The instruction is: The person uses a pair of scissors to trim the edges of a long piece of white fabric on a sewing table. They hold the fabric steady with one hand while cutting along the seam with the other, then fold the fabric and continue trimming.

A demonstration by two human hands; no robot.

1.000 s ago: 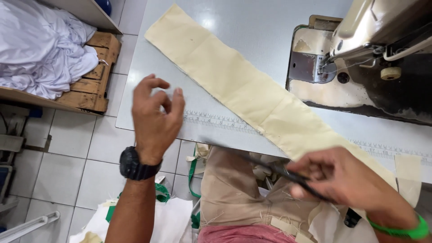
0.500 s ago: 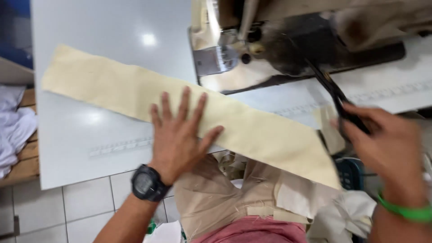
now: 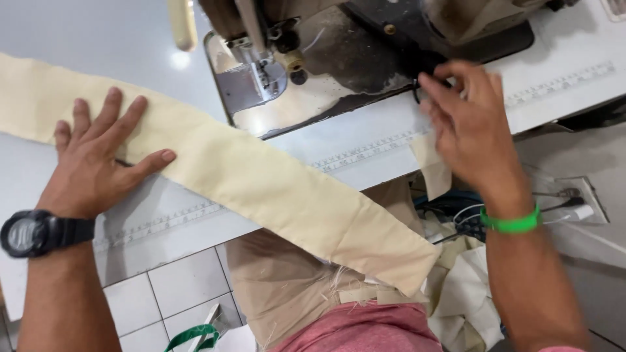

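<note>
A long cream fabric strip lies slantwise across the white sewing table, its near end hanging over the front edge above my lap. My left hand, with a black watch on the wrist, lies flat on the strip's left part, fingers spread. My right hand, with a green wristband, reaches over the dark bed of the sewing machine. Its fingers are stretched out and blurred, the tips at the black handle loop of the scissors. The rest of the scissors is hidden.
The machine's presser foot and needle stand just behind the strip. A printed ruler runs along the table's front edge. A small cream scrap hangs off that edge. Fabric pieces and cables lie lower right, with tiled floor at the lower left.
My left hand slid left along the strip and stays flat on it. My right hand carried the scissors up to the machine bed and its fingers have straightened. The view shifted right.
</note>
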